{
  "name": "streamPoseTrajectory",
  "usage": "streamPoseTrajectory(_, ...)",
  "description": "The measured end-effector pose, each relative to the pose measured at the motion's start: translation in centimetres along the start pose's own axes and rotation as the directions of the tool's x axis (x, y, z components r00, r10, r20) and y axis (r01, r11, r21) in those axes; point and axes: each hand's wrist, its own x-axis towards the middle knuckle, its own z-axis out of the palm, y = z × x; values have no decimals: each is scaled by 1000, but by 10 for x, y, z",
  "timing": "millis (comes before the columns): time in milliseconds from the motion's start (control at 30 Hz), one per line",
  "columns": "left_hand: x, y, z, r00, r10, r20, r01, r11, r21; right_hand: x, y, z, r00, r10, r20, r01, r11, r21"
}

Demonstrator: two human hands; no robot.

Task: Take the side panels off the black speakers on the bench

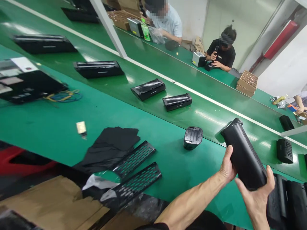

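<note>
A long black plastic housing (244,156) with rounded sides is held tilted above the right part of the bench, its far end higher than its near end. My left hand (227,167) grips its left side, thumb along the surface. Around the near lower end my right hand (259,195) is closed, thumb on one side and fingers on the other. To the left, a similar black housing (193,136) stands on end by the bench edge. Two black perforated grilles (136,158) lie farther left, beside a stack of black sheets (115,140).
Several black housings (177,101) sit along the green conveyor (206,118) beyond the bench. More housings (285,198) stand close at my right. Cardboard (55,204) lies at lower left. Across the line, co-workers (222,51) sit by a partitioned box (248,82).
</note>
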Motion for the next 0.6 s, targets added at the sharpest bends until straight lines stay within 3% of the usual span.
streamPoseTrajectory(100,3,0,4,999,19,46,-22,996,81,12,-4,2,977,-127,-172,129,992,0)
streamPoseTrajectory(167,8,16,4,989,-12,146,-21,975,222,24,-4,-13,982,-127,-137,132,991,33)
streamPoseTrajectory(233,17,44,4,959,5,282,-118,917,382,30,-3,-36,989,-106,-99,114,991,69)
streamPoseTrajectory(300,27,77,9,891,56,450,-309,801,513,33,-2,-58,993,-91,-74,99,990,105)
streamPoseTrajectory(400,34,120,31,751,-130,647,-476,573,668,33,-5,-79,995,-83,-53,90,986,139)
streamPoseTrajectory(467,29,135,51,703,-246,668,-504,491,711,33,-7,-83,996,-79,-34,84,985,148)
streamPoseTrajectory(533,19,139,68,735,-249,631,-479,468,743,33,-10,-85,998,-56,-15,57,987,153)
streamPoseTrajectory(600,9,134,76,808,-188,558,-417,487,767,32,-12,-88,1000,-20,-11,22,987,158)
